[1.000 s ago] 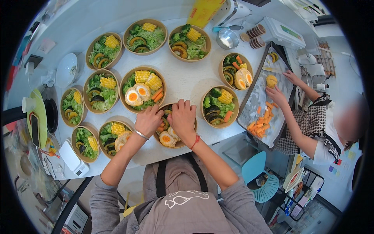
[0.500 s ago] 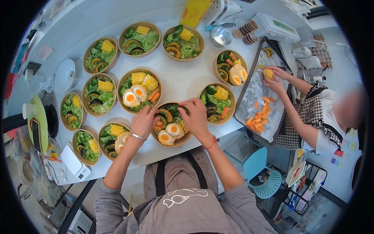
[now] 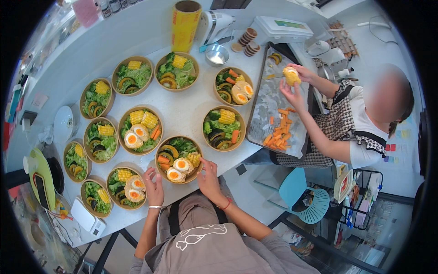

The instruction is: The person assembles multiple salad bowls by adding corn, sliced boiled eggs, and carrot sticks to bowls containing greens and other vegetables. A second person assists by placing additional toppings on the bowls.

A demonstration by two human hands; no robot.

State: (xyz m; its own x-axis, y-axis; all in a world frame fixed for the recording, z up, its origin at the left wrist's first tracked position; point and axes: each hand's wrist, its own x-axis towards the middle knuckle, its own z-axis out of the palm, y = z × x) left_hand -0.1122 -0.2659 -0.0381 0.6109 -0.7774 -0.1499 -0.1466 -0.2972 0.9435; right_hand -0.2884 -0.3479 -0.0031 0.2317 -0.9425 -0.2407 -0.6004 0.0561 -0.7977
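Note:
Nearest me stands a round brown salad bowl (image 3: 192, 179) with two egg halves (image 3: 181, 165) in a pale coating, carrot sticks (image 3: 163, 160), pumpkin slices (image 3: 169, 150), greens and corn. My left hand (image 3: 154, 187) is at its lower left, fingers apart and holding nothing. At the bowl's right rim, my right hand (image 3: 210, 180) has its fingers stretched out, close to or touching the wall. To the left sits another bowl with coated egg halves (image 3: 135, 188). Farther right, a bowl (image 3: 242, 138) holds corn, carrot, pumpkin and greens without egg.
Several more salad bowls fill the left and back of the white table. On the right, a co-worker's hands (image 3: 296, 84) hold a yellowish coated lump above a lined baking tray (image 3: 255, 114) with carrot sticks. A metal bowl (image 3: 217, 55) and white scale (image 3: 84, 217) stand nearby.
My hands have come down from above the bowl to its two sides, fingers spread. The view has shifted, so the table appears farther left. The co-worker has lifted the yellowish lump.

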